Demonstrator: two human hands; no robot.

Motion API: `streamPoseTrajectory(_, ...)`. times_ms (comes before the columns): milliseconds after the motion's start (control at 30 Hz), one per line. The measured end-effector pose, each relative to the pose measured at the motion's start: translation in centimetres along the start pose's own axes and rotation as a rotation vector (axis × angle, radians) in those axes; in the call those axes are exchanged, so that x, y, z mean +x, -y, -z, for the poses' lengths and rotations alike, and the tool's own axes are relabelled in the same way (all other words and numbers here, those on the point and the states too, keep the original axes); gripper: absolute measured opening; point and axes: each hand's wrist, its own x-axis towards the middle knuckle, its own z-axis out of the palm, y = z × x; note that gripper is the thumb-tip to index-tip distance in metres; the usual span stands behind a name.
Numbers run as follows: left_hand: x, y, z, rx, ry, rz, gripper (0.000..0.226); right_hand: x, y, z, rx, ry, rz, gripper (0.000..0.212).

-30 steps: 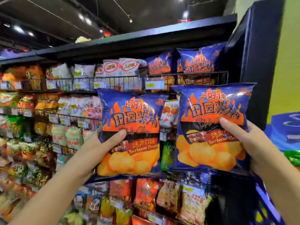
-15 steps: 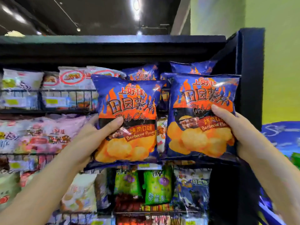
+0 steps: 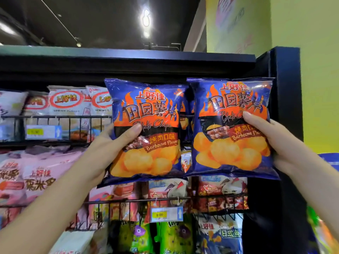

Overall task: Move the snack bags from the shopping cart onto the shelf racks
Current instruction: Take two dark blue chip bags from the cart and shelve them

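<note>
I hold two blue barbecue potato chip bags upright, side by side, in front of the top wire rack (image 3: 55, 117). My left hand (image 3: 110, 149) grips the left chip bag (image 3: 146, 129) at its left edge, thumb on the front. My right hand (image 3: 271, 142) grips the right chip bag (image 3: 233, 125) at its right edge, thumb across the front. Both bags hide the rack's right end and whatever stands behind them. The shopping cart is out of view.
White shrimp-flake bags (image 3: 67, 101) fill the top rack to the left. Pink bags (image 3: 36, 176) and red and blue bags (image 3: 220, 187) fill the rack below, green bags (image 3: 172, 235) lower still. A black shelf top (image 3: 128, 57) and black side panel (image 3: 286, 88) frame the racks.
Both hands have raised the two bags higher and closer to the top rack, and my view has tilted upward. Each hand keeps its grip on its bag.
</note>
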Motion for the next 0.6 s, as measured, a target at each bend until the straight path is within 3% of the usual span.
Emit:
streamPoseTrajectory(133, 1.2, -1.3, -0.4, 0.007, 0.004, -0.027, 0.093, 2.4, 1.4, 0.6, 0.006, -0.012, 0.075, 0.037)
streamPoseTrajectory(267, 2.1, -2.3, -1.5, 0.016, 0.004, -0.064, 0.033, 5.4, 2.9, 1.3, 0.022, -0.053, 0.213, 0.027)
streamPoseTrajectory(600, 3.6, -2.6, -3.0, 0.080, 0.013, -0.101, 0.049, 13.0, 3.9, 2.7, 0.013, -0.070, 0.385, 0.028)
